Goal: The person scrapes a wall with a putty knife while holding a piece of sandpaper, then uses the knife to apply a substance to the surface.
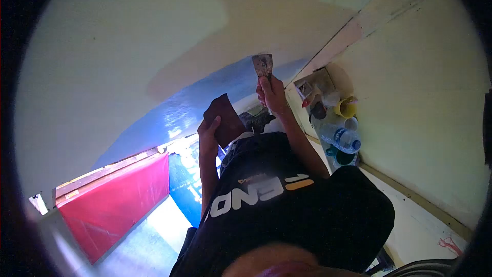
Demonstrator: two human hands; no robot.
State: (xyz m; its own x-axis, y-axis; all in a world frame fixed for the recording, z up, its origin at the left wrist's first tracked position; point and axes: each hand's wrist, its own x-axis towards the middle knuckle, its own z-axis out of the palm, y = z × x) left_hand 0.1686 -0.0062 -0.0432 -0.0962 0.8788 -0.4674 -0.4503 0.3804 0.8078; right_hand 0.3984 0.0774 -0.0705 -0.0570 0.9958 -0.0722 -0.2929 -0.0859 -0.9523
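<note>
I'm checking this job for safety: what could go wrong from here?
The scraper in the right hand might scratch the pale surface if its edge catches; contact is unclear. The dark sheet in the left hand might slip loose. Swinging right might knock the plastic bottle or yellow container clustered there.

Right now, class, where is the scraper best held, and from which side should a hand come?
Hold the scraper by its handle end, coming from the side of the black shirt, as the right hand does. Its flat blade widens toward the far edge, which points away from the shirt, so the narrow end likely gives a firmer wrap.
</note>
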